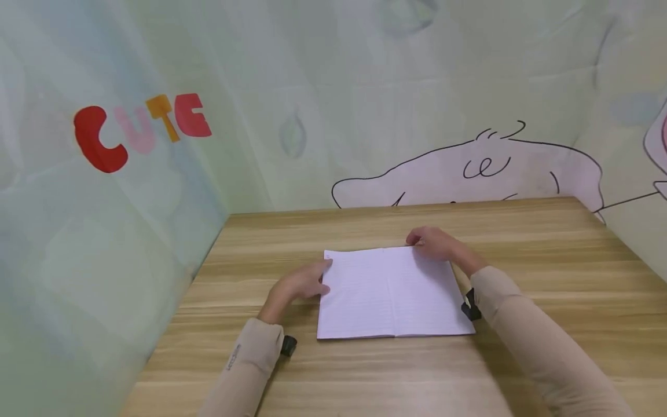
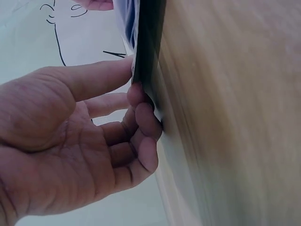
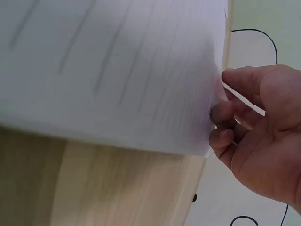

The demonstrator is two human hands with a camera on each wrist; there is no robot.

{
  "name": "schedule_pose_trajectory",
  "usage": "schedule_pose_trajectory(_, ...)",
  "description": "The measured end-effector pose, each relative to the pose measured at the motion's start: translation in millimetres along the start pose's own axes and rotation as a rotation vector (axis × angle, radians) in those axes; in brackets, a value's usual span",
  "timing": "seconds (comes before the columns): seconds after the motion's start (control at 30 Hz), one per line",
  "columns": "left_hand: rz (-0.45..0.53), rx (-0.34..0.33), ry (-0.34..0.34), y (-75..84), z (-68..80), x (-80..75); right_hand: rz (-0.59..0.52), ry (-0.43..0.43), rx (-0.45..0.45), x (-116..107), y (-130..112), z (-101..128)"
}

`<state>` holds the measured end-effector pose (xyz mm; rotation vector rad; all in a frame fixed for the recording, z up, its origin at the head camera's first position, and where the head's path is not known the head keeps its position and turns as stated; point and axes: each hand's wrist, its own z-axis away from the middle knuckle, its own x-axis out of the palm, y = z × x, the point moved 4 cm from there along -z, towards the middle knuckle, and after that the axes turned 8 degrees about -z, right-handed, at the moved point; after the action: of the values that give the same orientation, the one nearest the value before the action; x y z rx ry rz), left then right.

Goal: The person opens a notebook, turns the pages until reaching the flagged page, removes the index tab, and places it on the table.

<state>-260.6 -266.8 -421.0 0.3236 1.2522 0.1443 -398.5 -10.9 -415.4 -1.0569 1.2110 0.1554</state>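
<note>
An open notebook (image 1: 359, 295) with white lined pages lies on the table, its centre fold running away from me. At its left edge my left hand (image 1: 304, 281) holds on. The left wrist view shows that thumb against the edge and the fingers curled beneath the dark cover (image 2: 149, 37). My right hand (image 1: 436, 243) is at the far edge of the right page, near the corner. In the right wrist view its thumb and fingertips pinch the edge of the lined page (image 3: 117, 70), with part of one finger hidden by the paper.
The wood-grain table (image 1: 396, 376) ends at a pale fabric backdrop (image 1: 292, 69) behind and on the left. Coloured letters (image 1: 193, 116) spelling CUTE and a cartoon outline (image 1: 469, 174) decorate it. Dark wrist devices (image 1: 471, 305) sit beside both sleeves.
</note>
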Motion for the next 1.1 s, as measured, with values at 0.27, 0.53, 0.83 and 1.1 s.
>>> schedule_pose_trajectory(0.27,-0.038,-0.026,-0.002,0.9,-3.4,-3.2,0.038,-0.012,0.052,-6,6,-4)
schedule_pose_trajectory(0.53,-0.110,-0.047,-0.030,2.9,-4.1,-2.0,0.025,0.006,0.074,-4,11,-2)
schedule_pose_trajectory(0.83,-0.149,-0.019,-0.032,5.4,-3.8,-1.1,-0.011,-0.003,0.112,-4,18,-4)
schedule_pose_trajectory(1.1,-0.156,-0.031,-0.036,6.3,-2.9,-1.6,-0.182,-0.024,0.042,-5,33,-2)
